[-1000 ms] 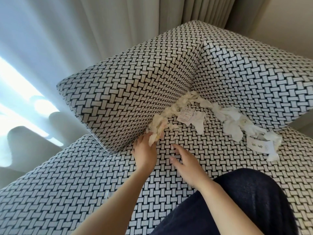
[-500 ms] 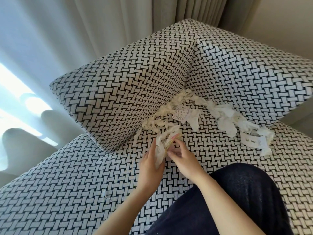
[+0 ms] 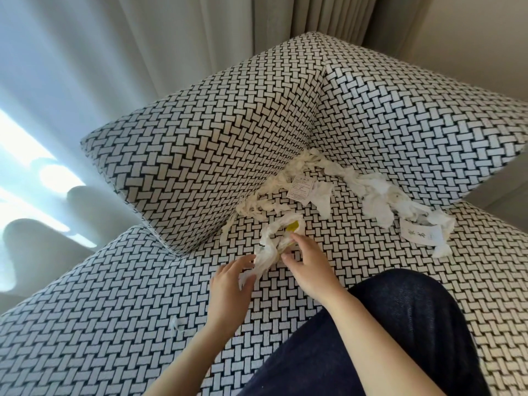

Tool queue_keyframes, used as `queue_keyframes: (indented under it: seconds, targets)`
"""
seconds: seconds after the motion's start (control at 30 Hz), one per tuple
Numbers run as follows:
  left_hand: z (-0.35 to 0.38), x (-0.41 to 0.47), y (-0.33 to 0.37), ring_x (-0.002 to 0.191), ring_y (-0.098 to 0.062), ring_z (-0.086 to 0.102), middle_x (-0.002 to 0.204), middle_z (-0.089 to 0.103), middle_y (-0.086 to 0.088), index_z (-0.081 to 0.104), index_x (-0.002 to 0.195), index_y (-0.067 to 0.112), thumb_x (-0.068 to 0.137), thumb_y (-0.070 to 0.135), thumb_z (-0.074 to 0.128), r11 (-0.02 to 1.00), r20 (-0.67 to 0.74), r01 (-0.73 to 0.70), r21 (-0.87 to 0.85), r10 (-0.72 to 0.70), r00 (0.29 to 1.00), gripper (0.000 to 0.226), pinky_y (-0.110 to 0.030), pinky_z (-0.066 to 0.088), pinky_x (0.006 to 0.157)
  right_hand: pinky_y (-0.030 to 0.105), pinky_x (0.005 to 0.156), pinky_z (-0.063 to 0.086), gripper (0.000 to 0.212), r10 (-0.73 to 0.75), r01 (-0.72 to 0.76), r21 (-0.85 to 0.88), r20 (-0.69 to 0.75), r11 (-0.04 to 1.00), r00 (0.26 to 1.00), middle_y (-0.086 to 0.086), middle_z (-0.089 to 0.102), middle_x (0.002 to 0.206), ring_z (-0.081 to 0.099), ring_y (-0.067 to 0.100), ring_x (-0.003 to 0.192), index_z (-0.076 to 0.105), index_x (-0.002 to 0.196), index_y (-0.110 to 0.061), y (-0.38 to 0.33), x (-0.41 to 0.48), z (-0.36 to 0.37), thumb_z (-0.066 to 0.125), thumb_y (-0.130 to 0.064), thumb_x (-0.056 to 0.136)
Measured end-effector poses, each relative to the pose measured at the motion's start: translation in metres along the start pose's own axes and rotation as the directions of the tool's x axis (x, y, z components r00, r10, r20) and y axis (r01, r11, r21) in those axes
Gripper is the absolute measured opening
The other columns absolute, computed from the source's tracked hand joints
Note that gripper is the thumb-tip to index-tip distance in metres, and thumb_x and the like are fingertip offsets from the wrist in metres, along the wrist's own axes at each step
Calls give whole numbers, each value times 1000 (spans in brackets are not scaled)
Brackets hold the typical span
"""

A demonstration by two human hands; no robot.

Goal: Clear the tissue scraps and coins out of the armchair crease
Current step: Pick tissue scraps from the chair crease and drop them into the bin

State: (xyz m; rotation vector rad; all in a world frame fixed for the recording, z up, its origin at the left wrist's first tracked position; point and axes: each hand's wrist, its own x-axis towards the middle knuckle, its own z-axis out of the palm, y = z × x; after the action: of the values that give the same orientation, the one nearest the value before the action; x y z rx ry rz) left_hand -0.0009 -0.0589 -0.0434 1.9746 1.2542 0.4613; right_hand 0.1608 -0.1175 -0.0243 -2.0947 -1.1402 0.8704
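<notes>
**A:** Where was the wad [image 3: 271, 247]?

**B:** Clear of the crease, just above the seat [image 3: 114, 310], between both hands. A second earlier the left hand had been up at the near end of the crease, on the cream shreds, while the right lay flat on the seat. Since then both had drawn back toward the knee [image 3: 385, 338], with the white tissue bunched between them.

**A:** How was it held?

**B:** The right hand [image 3: 311, 267] pinched the upper part with its fingertips. The left hand [image 3: 228, 284] had its fingers curled round the lower tail. Something yellow [image 3: 293, 225] showed in the folds, but I couldn't tell whether it was a coin.

**A:** And what was left?

**B:** Most of it. The shreds [image 3: 274, 195] lay along the crease under the left cushion [image 3: 214, 138]. White scraps [image 3: 371, 192] ran under the right cushion [image 3: 414, 124]. There was a printed slip [image 3: 300, 188] near the corner and a second slip [image 3: 420, 234] further right. One stray scrap [image 3: 173, 327] lay on the seat beside the left arm. No coin showed plainly.

**A:** What did that mean for the task?

**B:** I judged it barely begun. The first pull had come away cleanly, but the wad had nowhere in view to go. Any coins were probably buried under the paper, deep in the crease.
</notes>
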Motion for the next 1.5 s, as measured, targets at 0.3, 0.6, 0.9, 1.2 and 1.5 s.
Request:
queue_keyframes:
  seconds: [0.3,0.6,0.9,1.2,1.5]
  targets:
    - [-19,12,15,66,5,50,83,63,16,65,107,18,92,12,57,982,-98,77,-173,-95,991,19,-5,41,55,20,90,46,31,13,40,129,-384,991,923,-3,59,116,56,10,105,59,122,-12,-3,-2,-10,57,-11,92]
    - [-45,19,36,64,-2,52,77,66,11,68,100,21,91,23,61,941,-168,94,-326,-155,973,11,-6,39,55,11,73,47,25,55,123,265,-576,956,816,-8,63,101,59,2,89,65,103,-18,-7,-5,-19,63,-1,86]
    - [-62,30,68,62,-14,46,75,64,-12,69,98,20,91,23,60,910,-119,-10,-414,-43,992,12,-11,35,47,8,67,48,18,67,206,308,-686,929,724,-3,65,92,61,7,83,61,90,-17,-10,-9,-32,64,0,85]
    - [-69,46,119,72,-18,53,87,70,-8,65,93,31,92,24,59,902,-34,-119,-414,115,993,9,-15,40,57,15,74,50,30,-28,255,244,-668,936,744,-9,64,93,63,8,85,60,102,-22,-9,-28,-91,67,-1,82]
    - [-21,48,205,57,-7,52,85,69,-4,58,87,38,92,20,57,878,176,-230,-419,327,928,18,-13,38,52,15,74,52,29,95,184,272,-764,945,639,-5,66,100,64,2,83,63,108,-13,40,-89,-179,68,-1,83]
